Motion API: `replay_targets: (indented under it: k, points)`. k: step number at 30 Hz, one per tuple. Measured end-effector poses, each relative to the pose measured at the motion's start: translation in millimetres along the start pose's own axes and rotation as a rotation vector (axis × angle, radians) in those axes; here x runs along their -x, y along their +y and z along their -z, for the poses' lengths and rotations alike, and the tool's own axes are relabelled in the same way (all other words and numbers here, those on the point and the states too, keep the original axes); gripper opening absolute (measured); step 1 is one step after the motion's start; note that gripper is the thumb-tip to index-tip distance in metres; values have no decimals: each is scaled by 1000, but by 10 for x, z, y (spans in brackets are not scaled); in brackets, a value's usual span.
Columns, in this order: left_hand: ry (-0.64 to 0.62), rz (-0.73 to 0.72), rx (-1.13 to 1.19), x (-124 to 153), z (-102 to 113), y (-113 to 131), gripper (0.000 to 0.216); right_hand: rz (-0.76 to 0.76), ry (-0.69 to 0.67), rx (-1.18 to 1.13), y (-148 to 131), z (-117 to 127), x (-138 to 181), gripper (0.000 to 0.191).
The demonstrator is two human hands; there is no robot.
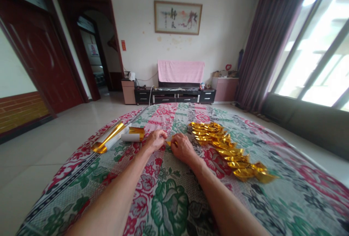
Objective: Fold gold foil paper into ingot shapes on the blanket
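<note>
Near the middle of the table, my right hand (181,146) is closed around a small piece of gold foil paper (169,143). Only its yellow edge and a pale part show past the fingers. My left hand (156,140) is pinched at the left tip of this piece, its thumb and fingertips pressed together. To the right lie several folded gold paper ingots (230,152), overlapping in a slanting row. Left of my hands are curled sheets of gold foil paper with white backs: a small roll (132,137) and longer rolls (110,138) behind it.
A floral tablecloth (169,203) covers the round table. Beyond it stands a low black TV cabinet (184,96) with a pink cloth (181,71) draped above. Wooden doors (40,50) are on the left; a purple curtain (275,36) hangs by the window on the right.
</note>
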State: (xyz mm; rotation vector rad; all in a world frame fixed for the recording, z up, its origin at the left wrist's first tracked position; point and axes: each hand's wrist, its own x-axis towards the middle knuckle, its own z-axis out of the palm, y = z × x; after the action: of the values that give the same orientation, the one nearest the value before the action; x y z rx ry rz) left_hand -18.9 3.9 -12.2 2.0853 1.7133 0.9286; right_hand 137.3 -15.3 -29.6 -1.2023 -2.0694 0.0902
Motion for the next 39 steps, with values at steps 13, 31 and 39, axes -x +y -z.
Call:
replay_targets:
  k: [13,31,39]
  points:
    - [-39,-316,-80,28,-19,25,16,4,42,-58,-34,90,-13,20]
    - [44,-445,1,-39,-87,-36,17,-61,-4,125,-58,94,13,10]
    - [16,-449,20,-9,-27,-18,29,-102,-5,174,-64,112,38,11]
